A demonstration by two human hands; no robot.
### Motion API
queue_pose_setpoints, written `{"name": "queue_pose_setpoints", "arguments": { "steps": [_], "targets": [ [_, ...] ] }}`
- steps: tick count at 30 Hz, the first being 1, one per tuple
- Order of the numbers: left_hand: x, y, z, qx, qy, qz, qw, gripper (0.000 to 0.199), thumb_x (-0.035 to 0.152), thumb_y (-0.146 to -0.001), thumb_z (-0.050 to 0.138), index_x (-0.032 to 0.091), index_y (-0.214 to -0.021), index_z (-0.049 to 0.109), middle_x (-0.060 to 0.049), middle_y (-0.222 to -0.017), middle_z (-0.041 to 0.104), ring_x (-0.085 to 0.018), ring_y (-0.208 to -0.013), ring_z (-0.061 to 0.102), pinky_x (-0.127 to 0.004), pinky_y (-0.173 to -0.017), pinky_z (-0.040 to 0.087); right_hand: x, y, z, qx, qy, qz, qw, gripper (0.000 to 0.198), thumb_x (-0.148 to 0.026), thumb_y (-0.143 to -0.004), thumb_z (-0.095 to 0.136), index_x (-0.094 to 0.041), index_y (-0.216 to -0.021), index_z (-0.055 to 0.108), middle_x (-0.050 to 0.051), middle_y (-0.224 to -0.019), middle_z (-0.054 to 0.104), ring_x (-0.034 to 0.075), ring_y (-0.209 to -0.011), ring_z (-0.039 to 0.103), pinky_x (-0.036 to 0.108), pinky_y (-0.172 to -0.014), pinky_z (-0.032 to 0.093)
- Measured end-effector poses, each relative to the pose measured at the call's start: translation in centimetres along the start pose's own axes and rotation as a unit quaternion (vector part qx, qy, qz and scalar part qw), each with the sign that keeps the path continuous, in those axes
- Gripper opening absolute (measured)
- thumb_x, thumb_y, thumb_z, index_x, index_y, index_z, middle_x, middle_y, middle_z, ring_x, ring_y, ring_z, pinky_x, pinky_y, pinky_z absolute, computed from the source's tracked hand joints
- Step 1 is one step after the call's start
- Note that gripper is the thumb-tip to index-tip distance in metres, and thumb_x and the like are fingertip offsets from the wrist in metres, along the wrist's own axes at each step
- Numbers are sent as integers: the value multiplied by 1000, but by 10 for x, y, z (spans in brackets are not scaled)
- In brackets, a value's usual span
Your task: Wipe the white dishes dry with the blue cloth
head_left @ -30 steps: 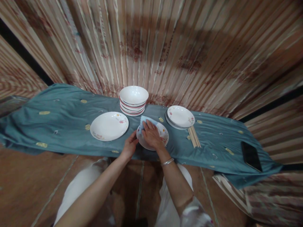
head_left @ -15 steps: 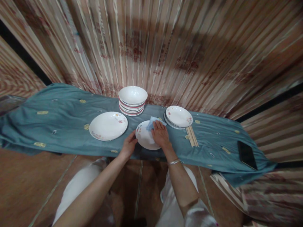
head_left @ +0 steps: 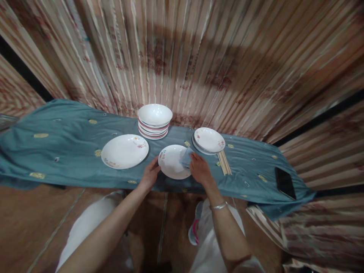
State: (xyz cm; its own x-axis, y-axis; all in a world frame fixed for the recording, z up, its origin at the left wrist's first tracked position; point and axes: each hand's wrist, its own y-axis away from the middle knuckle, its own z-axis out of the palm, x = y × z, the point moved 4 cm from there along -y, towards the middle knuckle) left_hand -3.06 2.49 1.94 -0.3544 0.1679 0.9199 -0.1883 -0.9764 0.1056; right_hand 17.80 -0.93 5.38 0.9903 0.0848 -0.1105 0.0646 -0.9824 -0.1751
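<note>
A white plate [head_left: 172, 167] with a floral rim is in front of me at the cloth's near side. My left hand [head_left: 150, 175] grips its left edge, thumb toward the rim and fingers partly hidden beneath. At the plate's right side my right hand [head_left: 200, 168] is closed on a light blue cloth [head_left: 186, 157], which lies against the plate's surface. To the left rests a larger oval plate [head_left: 125, 151] with flowers on its rim. Behind, on the right, stands a short stack of floral plates [head_left: 209, 140].
A stack of white bowls [head_left: 155, 115] with red bands stands at the back. Wooden chopsticks [head_left: 224, 163] lie beside the plate stack. A black phone [head_left: 285, 183] is near the right end of the green tablecloth [head_left: 71, 151]. A pleated curtain [head_left: 182, 57] hangs behind.
My right hand has slid the blue cloth from the plate's upper part to its right edge, and its fingers have curled in. My left hand keeps its hold. The view has shifted slightly.
</note>
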Motion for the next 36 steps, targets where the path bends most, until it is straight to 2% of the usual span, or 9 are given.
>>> {"name": "queue_pose_setpoints", "arguments": {
  "steps": [6, 14, 20, 25, 36],
  "targets": [
    [3, 0, 1, -4, -8, 3, 1000, 50, 19, -55, 69, 18, -105, 70, -8, -118, 69, -30, -124, 51, -46, -107, 35, -8, 15, -24, -21, 36, -28, 999, 33, -9, -88, 39, -9, -108, 64, 17, -116, 65, 24, -113, 55, 39, -100, 39],
    [2, 0, 1, -7, -14, 1, 1000, 53, 20, -55, 69, 18, -109, 69, -10, -123, 66, -31, -124, 51, -47, -107, 34, -13, 29, -34, -98, 24, 8, 995, 36, -4, -86, 40, -9, -111, 66, 16, -123, 62, 22, -118, 53, 34, -103, 34],
    [0, 0, 1, -8, -2, -8, 1000, 54, 18, -56, 68, 18, -110, 69, -9, -127, 64, -31, -128, 48, -47, -109, 33, -29, 35, -45, -151, -3, -17, 988, 31, -3, -85, 43, -13, -94, 71, 12, -107, 68, 21, -104, 58, 31, -98, 39],
    [2, 1, 2, 0, 9, -9, 1000, 49, 17, -56, 68, 18, -104, 70, -9, -124, 66, -31, -128, 48, -46, -109, 33, -39, 37, -43, -139, -19, -46, 989, 32, -1, -86, 42, -15, -85, 71, 10, -98, 71, 20, -96, 61, 31, -94, 42],
    [1, 1, 3, 1, 8, -2, 1000, 49, 19, -56, 68, 17, -105, 71, -9, -120, 68, -30, -125, 51, -46, -107, 35, -58, 36, -41, -128, -65, -94, 985, 28, -2, -83, 46, -14, -84, 72, 9, -90, 72, 19, -94, 64, 31, -102, 37]
  ]
}}
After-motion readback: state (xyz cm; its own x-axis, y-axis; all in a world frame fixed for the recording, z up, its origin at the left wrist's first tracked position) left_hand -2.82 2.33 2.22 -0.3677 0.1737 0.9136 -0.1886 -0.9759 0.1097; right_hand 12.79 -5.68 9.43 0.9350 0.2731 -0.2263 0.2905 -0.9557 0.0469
